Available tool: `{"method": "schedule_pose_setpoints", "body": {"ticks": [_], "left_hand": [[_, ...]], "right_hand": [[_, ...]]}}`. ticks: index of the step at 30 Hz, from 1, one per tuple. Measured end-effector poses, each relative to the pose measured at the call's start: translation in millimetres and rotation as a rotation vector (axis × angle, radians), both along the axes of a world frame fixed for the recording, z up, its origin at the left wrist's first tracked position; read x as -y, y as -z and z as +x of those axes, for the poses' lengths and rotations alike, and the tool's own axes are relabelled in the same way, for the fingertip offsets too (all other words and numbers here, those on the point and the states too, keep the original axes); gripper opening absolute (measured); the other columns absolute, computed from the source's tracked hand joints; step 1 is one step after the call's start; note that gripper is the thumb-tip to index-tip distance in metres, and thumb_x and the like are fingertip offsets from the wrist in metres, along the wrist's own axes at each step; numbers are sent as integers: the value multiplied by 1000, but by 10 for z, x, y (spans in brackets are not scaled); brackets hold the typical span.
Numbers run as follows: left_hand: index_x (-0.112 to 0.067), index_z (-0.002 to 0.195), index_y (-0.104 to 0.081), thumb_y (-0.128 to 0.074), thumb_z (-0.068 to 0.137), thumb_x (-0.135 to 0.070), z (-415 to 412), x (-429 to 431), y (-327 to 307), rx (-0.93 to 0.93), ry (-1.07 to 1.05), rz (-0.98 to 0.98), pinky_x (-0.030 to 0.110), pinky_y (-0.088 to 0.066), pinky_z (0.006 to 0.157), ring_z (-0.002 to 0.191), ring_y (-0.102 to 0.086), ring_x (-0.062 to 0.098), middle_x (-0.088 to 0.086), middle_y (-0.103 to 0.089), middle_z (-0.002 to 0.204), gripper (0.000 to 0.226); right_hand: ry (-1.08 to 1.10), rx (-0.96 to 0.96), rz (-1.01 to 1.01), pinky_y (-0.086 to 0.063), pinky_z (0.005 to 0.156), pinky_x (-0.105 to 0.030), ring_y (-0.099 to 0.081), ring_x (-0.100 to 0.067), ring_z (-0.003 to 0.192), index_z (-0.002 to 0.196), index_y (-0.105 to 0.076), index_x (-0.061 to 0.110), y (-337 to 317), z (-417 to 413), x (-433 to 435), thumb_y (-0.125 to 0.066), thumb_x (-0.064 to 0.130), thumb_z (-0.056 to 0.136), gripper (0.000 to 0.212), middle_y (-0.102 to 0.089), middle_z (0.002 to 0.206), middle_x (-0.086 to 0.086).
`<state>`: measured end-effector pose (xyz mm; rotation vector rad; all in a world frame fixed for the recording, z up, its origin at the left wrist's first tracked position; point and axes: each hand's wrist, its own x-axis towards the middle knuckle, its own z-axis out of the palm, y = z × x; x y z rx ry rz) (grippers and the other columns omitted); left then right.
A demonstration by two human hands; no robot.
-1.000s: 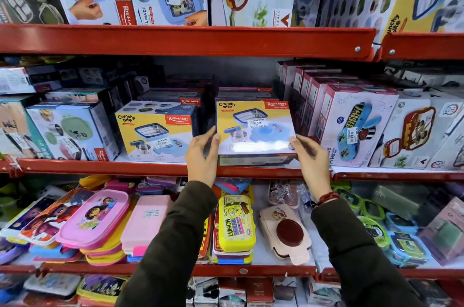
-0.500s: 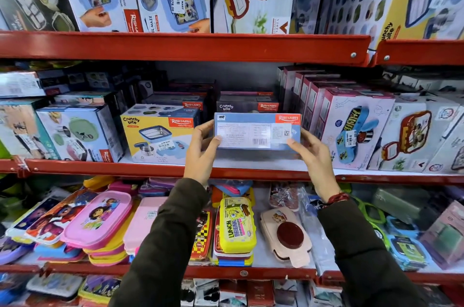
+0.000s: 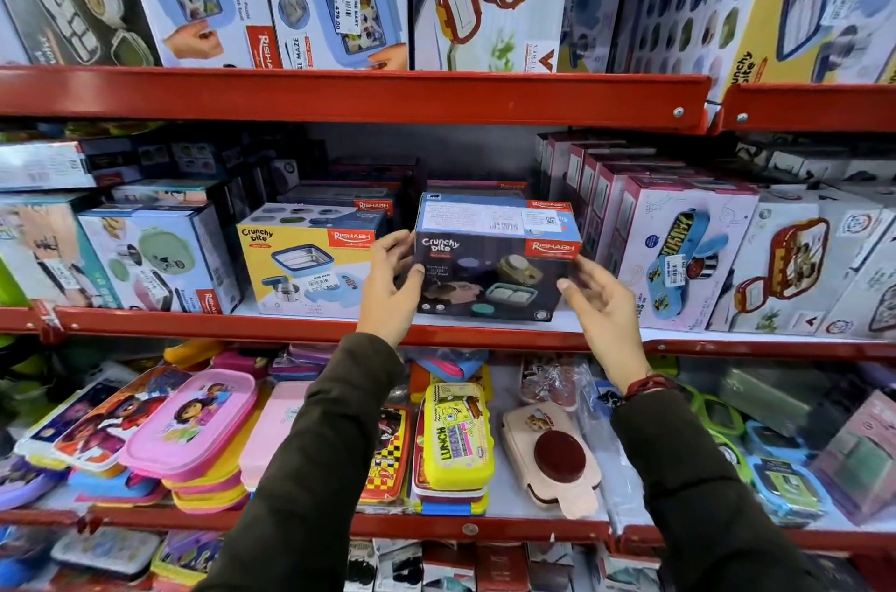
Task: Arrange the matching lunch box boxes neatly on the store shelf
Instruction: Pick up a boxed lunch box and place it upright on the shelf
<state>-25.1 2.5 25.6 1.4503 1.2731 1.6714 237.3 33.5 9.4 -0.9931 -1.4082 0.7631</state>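
A Crunchy bite lunch box carton [image 3: 489, 271] stands on the middle red shelf [image 3: 218, 324], dark printed face forward and its blue label side up. My left hand [image 3: 388, 286] grips its left edge. My right hand [image 3: 601, 305] is at its lower right corner, thumb against the side. A matching yellow Crunchy bite carton [image 3: 300, 262] stands just to the left, a small gap between them. More dark cartons [image 3: 349, 199] are stacked behind both.
Pink-and-white lunch box cartons [image 3: 679, 252] stand close on the right, other cartons [image 3: 150, 257] on the left. The red upper shelf [image 3: 339, 92] hangs low overhead. The shelf below holds loose plastic lunch boxes [image 3: 456, 436].
The carton was tipped from its yellow front to its blue label side, then turned further; its dark face now looks forward and it sits on the shelf. Both hands stayed on its sides.
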Motion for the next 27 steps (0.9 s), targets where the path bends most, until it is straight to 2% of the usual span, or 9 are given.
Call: {"method": "schedule_pose_setpoints", "body": {"ticks": [1,3,5,7,9,12,16,22,27], "left_hand": [[-26,132,-40,-45,102,-1,5,-21,12,-17,-12,-3,41,-49,112,134,-54,22,5,-57,142,39],[-25,129,-41,-44,103,-2,12,-78,43,-50,-34,-15,46,-48,112,131,-58,23,4,-62,136,35],[-25,128,-41,-43,103,-2,10,-132,92,-67,-54,-36,48,-49,112,128,-61,23,6,-64,134,34],[-24,127,-41,-43,103,-2,10,-170,150,-93,-74,-51,50,-49,112,127,-62,23,8,-65,135,33],[-25,126,-41,-44,102,-3,14,-207,207,-102,-90,-62,52,-48,112,127,-61,23,10,-65,136,32],[-30,127,-40,-45,103,-8,16,-264,274,-87,-111,-75,52,-48,112,129,-60,24,8,-63,139,33],[-35,130,-39,-45,102,-11,-18,-350,337,-113,-126,-76,55,-49,110,126,-63,28,0,-61,141,38],[-20,138,-35,-43,102,-1,-11,-384,311,-100,-109,-87,51,-47,114,135,-56,24,7,-57,145,41],[-18,141,-33,-43,102,-1,4,-399,288,-109,-113,-111,51,-47,114,134,-56,27,9,-57,147,43]], "right_hand": [[4,-8,-7,-49,99,-12,-59,4,116,141,-55,18,6,-18,6,-64,8,97,46,-61,136,3],[16,-13,-26,-48,111,-32,-60,-5,121,139,-56,22,56,-47,-8,-65,8,97,45,-61,135,4],[35,-3,-39,-49,112,-45,-61,-16,128,139,-56,25,115,-76,-40,-65,12,98,44,-63,136,2],[60,11,-58,-52,109,-53,-63,-23,127,142,-57,20,162,-108,-78,-65,15,98,45,-64,136,-1],[83,31,-65,-51,109,-52,-62,-23,127,143,-56,16,175,-149,-92,-64,16,99,45,-63,135,0],[111,71,-52,-44,117,-41,-54,-17,133,144,-54,13,178,-198,-111,-62,14,99,46,-61,142,-4],[83,109,-70,-43,117,-40,-52,-17,137,148,-50,11,190,-257,-141,-62,1,97,53,-52,138,8],[106,113,-93,-41,119,-43,-51,-20,137,148,-50,12,191,-345,-246,-61,1,97,53,-55,135,7],[121,94,-121,-39,114,-33,-52,-23,138,147,-51,12,198,-381,-286,-60,1,98,51,-58,140,1]]}}
